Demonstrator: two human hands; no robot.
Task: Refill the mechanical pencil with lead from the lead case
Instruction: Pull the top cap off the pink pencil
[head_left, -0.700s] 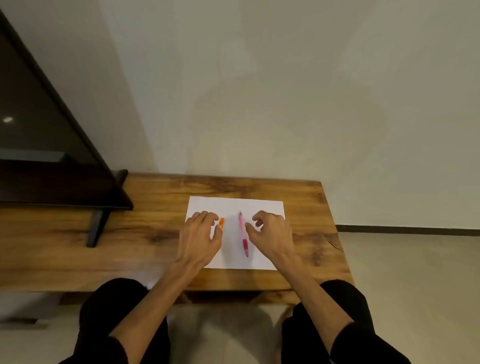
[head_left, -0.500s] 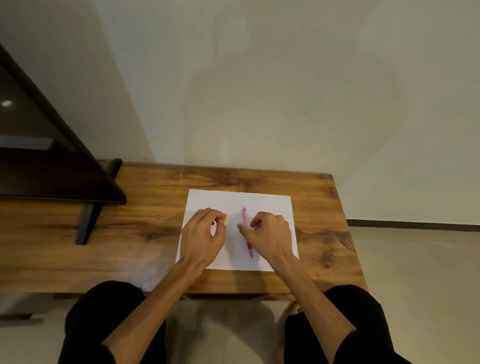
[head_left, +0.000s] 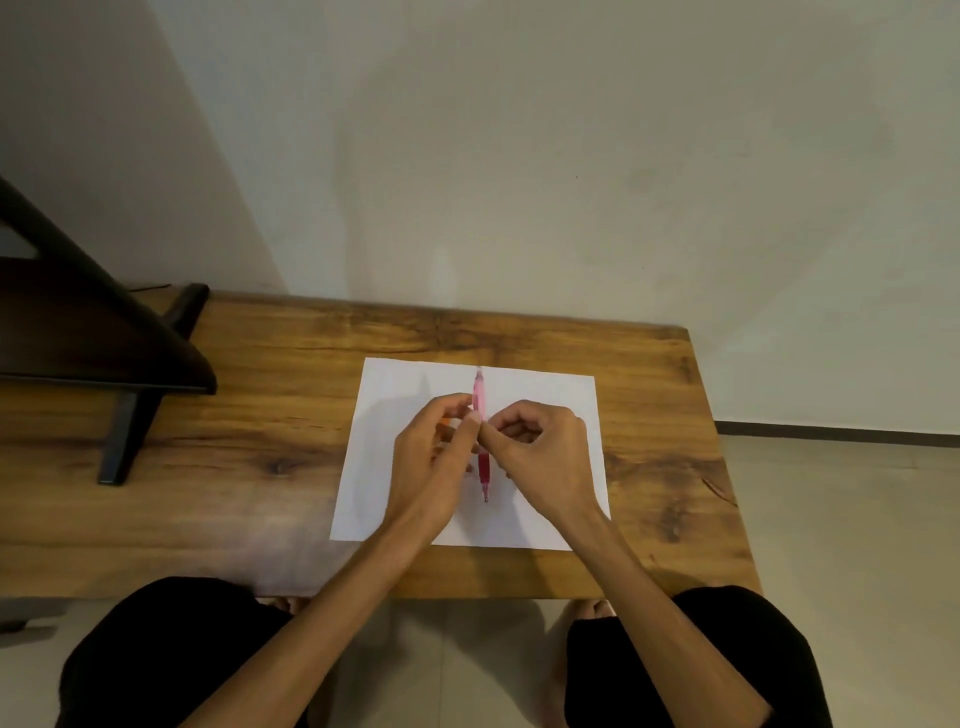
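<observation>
A pink mechanical pencil (head_left: 479, 395) with a darker red grip runs front to back over the white paper sheet (head_left: 550, 395), tip toward me. My right hand (head_left: 543, 460) pinches its middle between thumb and forefinger. My left hand (head_left: 431, 462) is curled just left of the pencil, its fingertips touching the barrel. A sliver of the orange lead case (head_left: 444, 422) shows between the left fingers; the rest of the case is hidden by the hand. Whether the pencil rests on the paper or is lifted is unclear.
The paper lies on a wooden table (head_left: 260, 415) against a pale wall. A dark screen on a black stand (head_left: 130, 410) occupies the table's left side. My knees in black trousers sit below the front edge. The table's right edge drops to a tiled floor.
Both hands have come together at the middle of the paper. The right hand has closed on the pencil. The left hand, with the orange case, has shifted right against it.
</observation>
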